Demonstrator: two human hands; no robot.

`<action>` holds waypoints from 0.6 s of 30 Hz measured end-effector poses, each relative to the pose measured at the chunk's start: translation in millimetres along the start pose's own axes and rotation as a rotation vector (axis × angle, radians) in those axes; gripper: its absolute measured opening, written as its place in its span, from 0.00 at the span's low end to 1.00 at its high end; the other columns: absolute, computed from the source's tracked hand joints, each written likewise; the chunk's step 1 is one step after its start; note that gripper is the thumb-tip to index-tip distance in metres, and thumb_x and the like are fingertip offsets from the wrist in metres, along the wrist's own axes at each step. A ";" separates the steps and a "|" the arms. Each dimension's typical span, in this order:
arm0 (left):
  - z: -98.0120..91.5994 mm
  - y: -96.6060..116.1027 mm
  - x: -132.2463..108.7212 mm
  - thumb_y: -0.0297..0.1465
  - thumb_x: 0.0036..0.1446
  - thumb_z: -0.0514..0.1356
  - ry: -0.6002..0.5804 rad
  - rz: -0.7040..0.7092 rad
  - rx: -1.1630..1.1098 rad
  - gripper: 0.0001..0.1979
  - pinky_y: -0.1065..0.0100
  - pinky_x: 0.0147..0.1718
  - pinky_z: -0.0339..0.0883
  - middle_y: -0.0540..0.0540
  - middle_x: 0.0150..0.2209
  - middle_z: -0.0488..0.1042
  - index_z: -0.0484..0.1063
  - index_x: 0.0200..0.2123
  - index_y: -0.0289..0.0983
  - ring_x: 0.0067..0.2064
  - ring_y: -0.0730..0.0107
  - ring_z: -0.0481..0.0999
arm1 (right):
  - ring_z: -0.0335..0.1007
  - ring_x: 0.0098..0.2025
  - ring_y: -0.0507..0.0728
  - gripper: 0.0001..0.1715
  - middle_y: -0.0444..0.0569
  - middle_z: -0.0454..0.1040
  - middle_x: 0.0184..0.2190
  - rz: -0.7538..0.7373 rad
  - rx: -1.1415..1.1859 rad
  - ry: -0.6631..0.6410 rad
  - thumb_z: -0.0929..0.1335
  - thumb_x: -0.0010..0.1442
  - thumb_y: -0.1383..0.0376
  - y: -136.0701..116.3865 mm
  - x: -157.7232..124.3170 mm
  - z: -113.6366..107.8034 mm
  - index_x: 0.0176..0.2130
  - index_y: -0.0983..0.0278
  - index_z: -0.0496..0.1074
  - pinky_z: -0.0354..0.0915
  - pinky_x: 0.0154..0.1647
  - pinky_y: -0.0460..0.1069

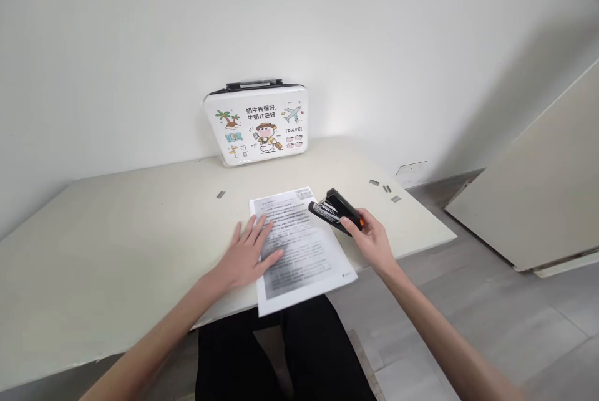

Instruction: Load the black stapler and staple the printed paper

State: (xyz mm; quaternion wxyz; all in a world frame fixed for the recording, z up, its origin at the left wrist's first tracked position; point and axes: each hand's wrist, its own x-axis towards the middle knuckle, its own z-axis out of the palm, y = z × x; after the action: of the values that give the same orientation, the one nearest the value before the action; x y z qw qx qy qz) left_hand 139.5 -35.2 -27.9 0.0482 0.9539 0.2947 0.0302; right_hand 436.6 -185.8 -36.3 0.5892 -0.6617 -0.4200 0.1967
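Printed paper [299, 251] lies on the table, its near edge sticking out past the table's front edge. I cannot tell whether it is one sheet or a stack. My left hand [248, 254] rests flat on the paper's left side with the fingers spread. A black stapler [344, 207] with an orange spot near its back end is in my right hand [373, 240], the fingers wrapped around that end. The stapler's jaws are apart and point left, over the paper's right side near its upper corner.
A white carry case [257, 133] with cartoon prints stands against the wall at the back of the pale table [140, 251]. Several staple strips [374, 183] lie at the table's right, and another strip [221, 194] is left of the paper. A pale panel [538, 189] stands at the right.
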 end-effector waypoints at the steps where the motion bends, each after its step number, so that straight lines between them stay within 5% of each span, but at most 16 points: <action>1: 2.6 2.2 17.3 0.58 0.70 0.44 0.007 -0.007 -0.012 0.41 0.36 0.72 0.33 0.41 0.78 0.40 0.42 0.78 0.43 0.77 0.44 0.38 | 0.71 0.41 0.60 0.29 0.51 0.78 0.40 -0.008 -0.003 0.034 0.70 0.62 0.42 -0.3 -0.8 0.1 0.47 0.63 0.75 0.68 0.42 0.52; 5: 10.5 14.6 87.9 0.61 0.68 0.41 0.008 -0.035 -0.058 0.44 0.33 0.71 0.32 0.39 0.78 0.41 0.47 0.77 0.42 0.77 0.41 0.38 | 0.69 0.39 0.58 0.27 0.49 0.76 0.37 -0.021 -0.049 0.186 0.69 0.63 0.43 -2.0 -2.7 0.8 0.47 0.62 0.75 0.68 0.42 0.51; 11: 16.9 50.0 179.0 0.57 0.69 0.46 -0.040 -0.055 -0.033 0.41 0.28 0.68 0.27 0.37 0.78 0.40 0.48 0.76 0.40 0.77 0.40 0.37 | 0.69 0.40 0.58 0.25 0.49 0.76 0.38 -0.037 -0.058 0.225 0.68 0.64 0.45 -3.2 3.2 2.0 0.47 0.62 0.74 0.68 0.45 0.51; 14: 18.3 68.6 205.3 0.49 0.66 0.54 -0.077 -0.017 -0.014 0.40 0.24 0.67 0.27 0.37 0.78 0.41 0.48 0.76 0.42 0.77 0.39 0.38 | 0.70 0.41 0.59 0.25 0.51 0.78 0.40 -0.042 -0.078 0.199 0.67 0.65 0.45 -3.6 5.5 2.6 0.48 0.63 0.74 0.69 0.47 0.52; 18: 18.3 71.5 206.9 0.41 0.68 0.54 0.047 -0.041 -0.115 0.35 0.30 0.70 0.32 0.39 0.77 0.47 0.53 0.74 0.42 0.77 0.42 0.42 | 0.72 0.42 0.60 0.25 0.53 0.79 0.42 -0.038 -0.095 0.174 0.68 0.65 0.46 -3.2 6.6 2.7 0.48 0.63 0.75 0.69 0.46 0.52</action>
State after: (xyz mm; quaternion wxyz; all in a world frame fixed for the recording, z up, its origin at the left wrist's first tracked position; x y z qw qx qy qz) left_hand 351.6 21.7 -32.2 0.0965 0.9423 0.3130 0.0686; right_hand 437.3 -179.1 -32.4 0.5948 -0.6954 -0.3887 0.1073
